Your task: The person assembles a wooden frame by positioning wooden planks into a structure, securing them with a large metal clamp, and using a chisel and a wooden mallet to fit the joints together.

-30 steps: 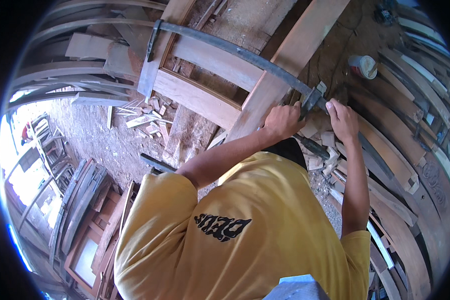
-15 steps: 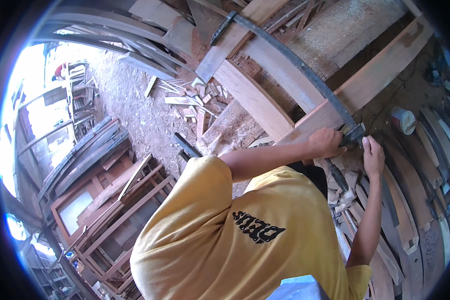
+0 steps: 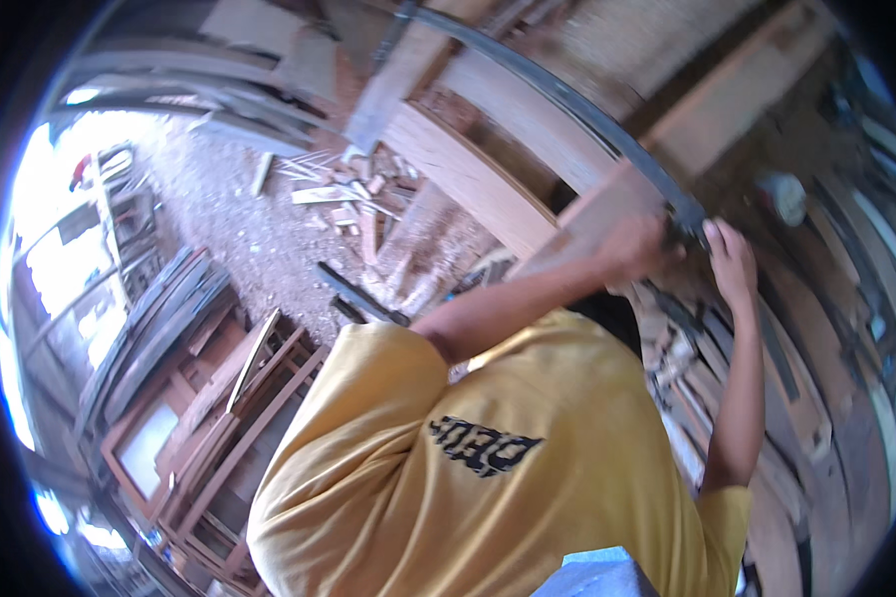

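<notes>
A long dark metal bar clamp (image 3: pixel 558 95) stretches across a wooden frame (image 3: pixel 473 179), its near end between my hands. My left hand (image 3: pixel 639 247) is closed at the clamp's near jaw, against the frame's near corner; motion blurs its fingers. At the very end of the bar, my right hand (image 3: pixel 732 261) pinches the clamp with its fingertips, the thumb side hidden. The far jaw lies over the frame's far rail. How tightly the jaws press on the wood cannot be seen.
Wood offcuts (image 3: pixel 368 194) litter the dusty floor beyond my left arm. Stacked curved boards (image 3: pixel 816 338) lie to the right, near a white bucket (image 3: pixel 784 199). Old wooden frames and planks (image 3: pixel 204 398) are piled at the left. A dark bar (image 3: pixel 353 291) sticks out past my left elbow.
The whole view has shifted, so the frame and clamp appear farther up and left. Both hands stay at the clamp's near end; the left is now blurred by motion.
</notes>
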`<state>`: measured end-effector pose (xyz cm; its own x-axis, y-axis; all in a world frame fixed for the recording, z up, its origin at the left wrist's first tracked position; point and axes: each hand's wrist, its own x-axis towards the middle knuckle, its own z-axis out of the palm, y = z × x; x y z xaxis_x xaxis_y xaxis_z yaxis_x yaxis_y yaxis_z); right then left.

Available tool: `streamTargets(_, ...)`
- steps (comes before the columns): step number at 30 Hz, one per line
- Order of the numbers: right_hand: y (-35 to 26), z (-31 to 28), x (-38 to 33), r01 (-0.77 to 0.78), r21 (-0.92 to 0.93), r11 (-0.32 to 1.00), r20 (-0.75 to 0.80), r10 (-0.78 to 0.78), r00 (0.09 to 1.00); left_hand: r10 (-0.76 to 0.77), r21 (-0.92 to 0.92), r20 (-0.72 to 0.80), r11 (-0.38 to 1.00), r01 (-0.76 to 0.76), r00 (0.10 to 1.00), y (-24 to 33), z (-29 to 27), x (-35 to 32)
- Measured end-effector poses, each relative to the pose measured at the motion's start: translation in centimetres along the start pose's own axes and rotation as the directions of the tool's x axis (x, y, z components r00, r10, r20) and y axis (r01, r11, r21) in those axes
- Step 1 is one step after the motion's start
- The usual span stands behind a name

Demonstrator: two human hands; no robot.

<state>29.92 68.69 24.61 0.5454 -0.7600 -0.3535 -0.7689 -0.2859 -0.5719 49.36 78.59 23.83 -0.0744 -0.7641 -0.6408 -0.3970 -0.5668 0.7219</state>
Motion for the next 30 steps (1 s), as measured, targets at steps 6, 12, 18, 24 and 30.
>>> streamTargets(6, 1.7, 0.4, 1.5, 0.010, -0.050, 0.999, -0.005, -0.010, 1.000, 0.125, -0.308, -0.181, 0.935, -0.176, 0.976, -4.9, -5.6, 0.4)
streamTargets(12, 3.6, 1.1, 3.0, -0.035, -0.005, 0.999, 0.106, 0.035, 0.994, 0.199, -0.209, -0.075, 0.955, -0.210, 0.977, -11.1, -8.1, -2.2)
streamTargets(18, 5.2, 2.7, 2.8, -0.004, 0.072, 0.997, 0.077, -0.001, 0.997, 0.405, 0.395, -0.827, 0.912, -0.110, 0.391, -16.5, -17.9, -0.1)
streamTargets(24, 0.9, 0.9, 2.1, -0.220, 0.033, 0.975, 0.180, 0.211, 0.961, 0.359, 0.412, -0.910, 0.836, 0.362, 0.207, -27.5, -33.6, 0.8)
streamTargets(30, 1.2, 2.0, -6.7, 0.069, -0.172, 0.983, -0.417, -0.137, 0.898, 0.300, 0.472, -0.876, 0.695, 0.543, 0.377, -29.3, -41.6, 3.7)
